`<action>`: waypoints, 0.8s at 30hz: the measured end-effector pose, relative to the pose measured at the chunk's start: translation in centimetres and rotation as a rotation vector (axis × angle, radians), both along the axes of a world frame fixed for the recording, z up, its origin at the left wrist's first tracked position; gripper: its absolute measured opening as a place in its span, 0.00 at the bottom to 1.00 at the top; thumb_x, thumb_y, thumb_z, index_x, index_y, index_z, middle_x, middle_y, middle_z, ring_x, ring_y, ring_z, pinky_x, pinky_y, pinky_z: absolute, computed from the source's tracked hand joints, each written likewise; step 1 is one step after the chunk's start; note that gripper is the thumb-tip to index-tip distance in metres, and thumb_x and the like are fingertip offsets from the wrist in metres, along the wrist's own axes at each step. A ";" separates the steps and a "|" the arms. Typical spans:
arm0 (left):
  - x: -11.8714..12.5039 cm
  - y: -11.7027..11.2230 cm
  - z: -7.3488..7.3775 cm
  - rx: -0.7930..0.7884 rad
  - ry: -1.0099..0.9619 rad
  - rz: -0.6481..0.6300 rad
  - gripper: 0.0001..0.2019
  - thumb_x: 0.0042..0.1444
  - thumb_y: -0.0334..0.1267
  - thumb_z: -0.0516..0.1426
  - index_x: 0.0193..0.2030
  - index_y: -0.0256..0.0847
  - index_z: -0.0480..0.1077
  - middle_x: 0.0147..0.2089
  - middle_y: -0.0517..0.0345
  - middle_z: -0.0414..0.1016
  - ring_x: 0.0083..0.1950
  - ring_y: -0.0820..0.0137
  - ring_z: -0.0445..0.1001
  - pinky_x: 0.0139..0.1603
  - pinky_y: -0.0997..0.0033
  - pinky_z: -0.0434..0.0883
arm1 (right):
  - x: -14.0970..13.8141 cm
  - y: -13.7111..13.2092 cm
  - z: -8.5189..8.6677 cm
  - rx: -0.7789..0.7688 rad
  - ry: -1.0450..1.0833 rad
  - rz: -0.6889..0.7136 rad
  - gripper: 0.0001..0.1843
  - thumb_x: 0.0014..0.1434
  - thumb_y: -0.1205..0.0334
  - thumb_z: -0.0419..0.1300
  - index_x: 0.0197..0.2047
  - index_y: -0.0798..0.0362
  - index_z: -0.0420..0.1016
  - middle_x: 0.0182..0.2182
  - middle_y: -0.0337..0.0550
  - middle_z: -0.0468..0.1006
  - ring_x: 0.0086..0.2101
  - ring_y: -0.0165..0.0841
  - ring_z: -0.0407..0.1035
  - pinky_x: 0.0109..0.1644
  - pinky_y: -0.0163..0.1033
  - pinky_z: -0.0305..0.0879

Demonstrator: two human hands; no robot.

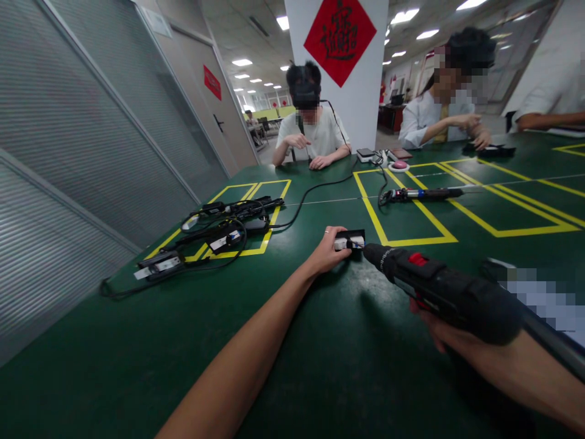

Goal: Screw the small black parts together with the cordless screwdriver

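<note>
My left hand [328, 252] is closed around a small black-and-white part [350, 239], held low over the green table [292, 317]. Its far end sticks out past my fingers, and I cannot tell what kind of part it is. From the right, my right hand [434, 326] grips a black power drill [439, 286] with a red switch on top. The drill lies nearly level, its chuck pointing left at the part. The tip is right at the part's right end; whether it touches is too small to tell. The drill body hides most of my right fingers.
Black power strips and cables [223, 228] lie at the left within yellow tape lines. A slim black tool [425, 194] with a cable rests at the right. A pixelated item [548, 299] lies near the drill. Across the table, people work with their hands [301, 143].
</note>
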State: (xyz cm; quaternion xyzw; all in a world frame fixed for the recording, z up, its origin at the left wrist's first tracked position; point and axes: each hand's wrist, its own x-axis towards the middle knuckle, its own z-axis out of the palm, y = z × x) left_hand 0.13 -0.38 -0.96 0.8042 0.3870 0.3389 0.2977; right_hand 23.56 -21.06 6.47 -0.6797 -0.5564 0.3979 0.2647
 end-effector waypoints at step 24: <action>0.0 0.0 0.2 -0.018 0.004 0.006 0.25 0.49 0.34 0.59 0.56 0.39 0.61 0.53 0.50 0.61 0.55 0.62 0.64 0.59 0.59 0.64 | 0.0 0.1 0.2 -0.009 0.003 -0.004 0.19 0.50 0.40 0.58 0.25 0.47 0.75 0.21 0.40 0.77 0.26 0.39 0.73 0.30 0.40 0.70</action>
